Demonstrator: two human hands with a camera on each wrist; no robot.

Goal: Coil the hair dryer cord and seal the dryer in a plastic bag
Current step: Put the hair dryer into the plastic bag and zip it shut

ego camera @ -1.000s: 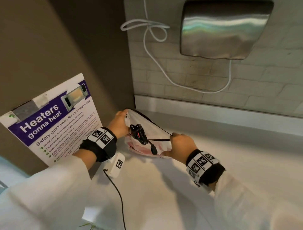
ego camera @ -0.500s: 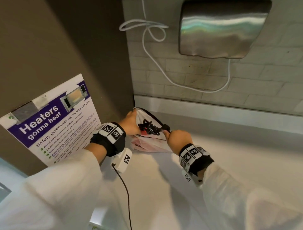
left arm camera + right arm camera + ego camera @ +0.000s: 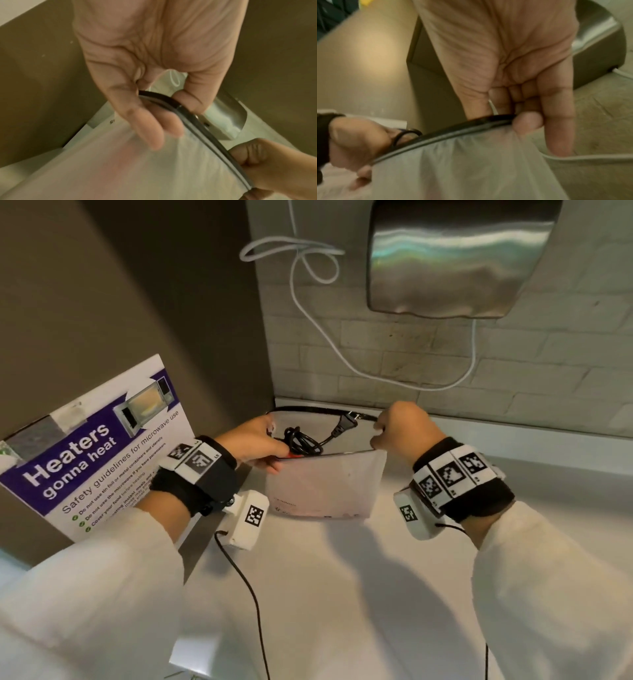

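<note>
A frosted plastic bag (image 3: 322, 484) with a dark zip strip stands on the white counter (image 3: 342, 594) in the corner, its mouth held wide. Inside it lie the coiled black cord (image 3: 301, 440) and its plug (image 3: 344, 426); a bit of red shows under the coil, and the dryer body is hidden by the bag wall. My left hand (image 3: 257, 445) pinches the left end of the bag's rim (image 3: 171, 102). My right hand (image 3: 400, 428) pinches the right end of the rim (image 3: 501, 120). The bag (image 3: 154, 169) hangs below both hands in the wrist views.
A steel hand dryer (image 3: 455, 258) hangs on the brick wall above, with a white cable (image 3: 308, 302) looping under it. A microwave safety poster (image 3: 99, 446) is taped to the brown panel at left. Thin black sensor wires (image 3: 246, 587) trail from my wrists over the counter.
My hands have moved apart and pulled the bag's mouth wide. The bag now stands upright with its front wall toward me, and the cord and plug sit deeper inside.
</note>
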